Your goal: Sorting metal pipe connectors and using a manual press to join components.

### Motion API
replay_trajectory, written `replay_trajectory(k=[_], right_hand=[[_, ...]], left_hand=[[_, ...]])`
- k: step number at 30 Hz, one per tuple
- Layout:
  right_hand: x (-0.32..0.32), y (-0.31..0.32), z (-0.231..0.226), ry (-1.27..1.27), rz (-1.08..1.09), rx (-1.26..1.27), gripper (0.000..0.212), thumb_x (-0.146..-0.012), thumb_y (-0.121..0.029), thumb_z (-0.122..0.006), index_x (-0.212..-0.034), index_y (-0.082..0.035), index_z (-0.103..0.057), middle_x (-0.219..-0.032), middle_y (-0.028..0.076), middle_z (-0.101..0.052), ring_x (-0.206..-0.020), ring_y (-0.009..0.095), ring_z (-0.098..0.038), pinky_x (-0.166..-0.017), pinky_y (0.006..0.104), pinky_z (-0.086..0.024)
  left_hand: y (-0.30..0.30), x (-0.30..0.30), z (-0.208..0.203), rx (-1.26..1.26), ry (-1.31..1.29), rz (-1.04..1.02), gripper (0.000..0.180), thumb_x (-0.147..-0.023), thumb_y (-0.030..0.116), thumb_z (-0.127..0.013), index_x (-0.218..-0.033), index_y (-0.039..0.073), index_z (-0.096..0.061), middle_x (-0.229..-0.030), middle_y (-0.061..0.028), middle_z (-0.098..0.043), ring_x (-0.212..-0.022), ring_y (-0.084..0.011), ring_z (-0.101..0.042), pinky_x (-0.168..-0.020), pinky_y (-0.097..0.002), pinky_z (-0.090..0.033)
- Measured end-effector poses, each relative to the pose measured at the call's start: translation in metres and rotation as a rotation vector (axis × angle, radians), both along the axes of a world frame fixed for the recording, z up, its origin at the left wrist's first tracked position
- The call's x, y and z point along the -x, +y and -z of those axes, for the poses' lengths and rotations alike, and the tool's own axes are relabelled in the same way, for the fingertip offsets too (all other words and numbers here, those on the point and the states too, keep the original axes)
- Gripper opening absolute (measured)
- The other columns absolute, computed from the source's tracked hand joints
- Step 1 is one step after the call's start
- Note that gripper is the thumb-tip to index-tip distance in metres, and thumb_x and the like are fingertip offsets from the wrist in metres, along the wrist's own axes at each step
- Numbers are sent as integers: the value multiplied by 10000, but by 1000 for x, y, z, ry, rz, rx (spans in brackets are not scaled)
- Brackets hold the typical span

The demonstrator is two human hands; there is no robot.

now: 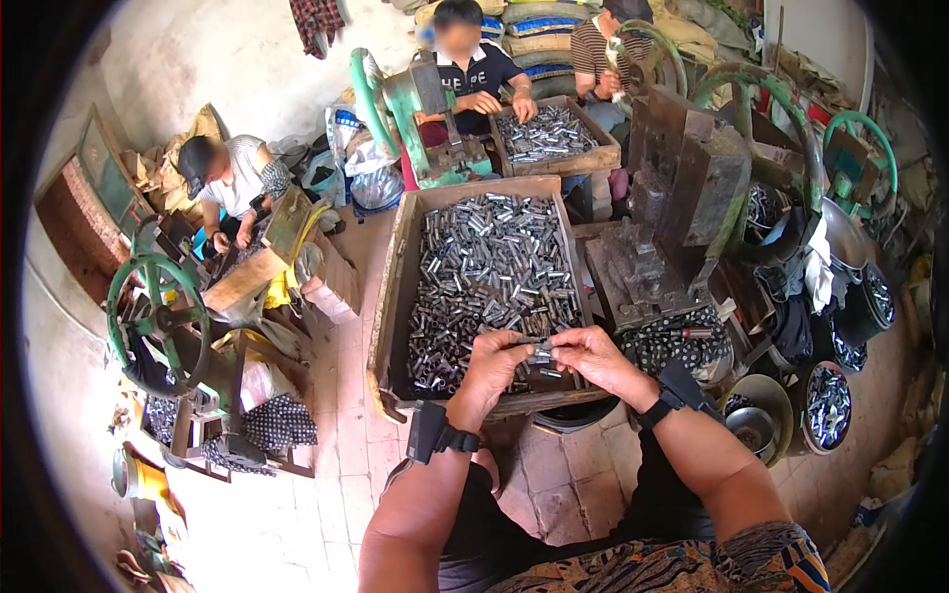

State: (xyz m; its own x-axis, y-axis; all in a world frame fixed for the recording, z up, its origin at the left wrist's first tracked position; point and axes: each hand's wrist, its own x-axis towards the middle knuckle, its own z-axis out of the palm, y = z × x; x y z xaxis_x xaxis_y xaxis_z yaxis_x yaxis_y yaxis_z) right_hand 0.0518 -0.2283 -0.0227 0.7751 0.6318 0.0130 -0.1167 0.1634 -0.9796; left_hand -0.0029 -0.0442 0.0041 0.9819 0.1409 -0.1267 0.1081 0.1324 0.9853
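The fingers of the left hand [497, 361] and the right hand [598, 358] pinched a small grey metal piece [537, 346] from either side, just above the near end of a wooden box [389, 296]. Loose metal tubes [489, 262] lay heaped inside it. Black devices [429, 432] were strapped to both wrists. Right of the box stood a heavy dark press [697, 183]; a green machine [413, 119] stood near its far left corner. Farther left sat a person in a pale top [239, 163], head lowered.
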Motion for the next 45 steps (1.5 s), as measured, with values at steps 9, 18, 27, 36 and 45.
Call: replay_trajectory(k=[9, 18, 27, 36, 45], right_hand=[[3, -2, -7, 1, 80, -16, 176, -881, -41, -573, -1038, 37, -597, -777, 28, -596, -616, 67, -536, -554, 193, -444], [-6, -4, -1, 55, 160, -70, 163, -875, -86, -610, -992, 27, -613, -739, 48, -621, -576, 77, -563, -512, 197, -468], [-6, -1, 1, 27, 139, -81, 142, -882, -89, -601, -971, 21, -610, -725, 38, -611, -558, 73, -551, -504, 195, -459], [-2, -6, -7, 10, 168, -46, 146, -902, -152, -579, -904, -7, -589, -693, 8, -575, -537, 56, -515, -486, 192, -430], [-1, -2, -12, 47, 178, -71, 164, -887, -133, -602, -967, 9, -610, -714, 34, -610, -541, 67, -548, -489, 186, -444]], left_hand=[[-12, 5, -9, 94, 14, -31, 103, -769, 8, -664, -870, -4, -648, -695, -16, -605, -436, -43, -424, -361, -200, -278], [-13, -2, -2, 82, -18, -55, 80, -773, 12, -656, -850, -6, -668, -654, -3, -596, -447, -34, -418, -377, -193, -278], [-14, -4, -5, 33, 6, -68, 30, -797, 22, -626, -826, 23, -635, -626, 15, -557, -403, -29, -375, -350, -195, -247], [-24, 7, -24, 12, 39, -141, 44, -793, 49, -636, -823, 17, -643, -661, 11, -559, -510, -48, -439, -416, -221, -310], [-16, 5, -14, 182, 45, -90, 60, -810, 42, -647, -859, 37, -612, -657, 2, -573, -394, -27, -356, -344, -196, -224]])
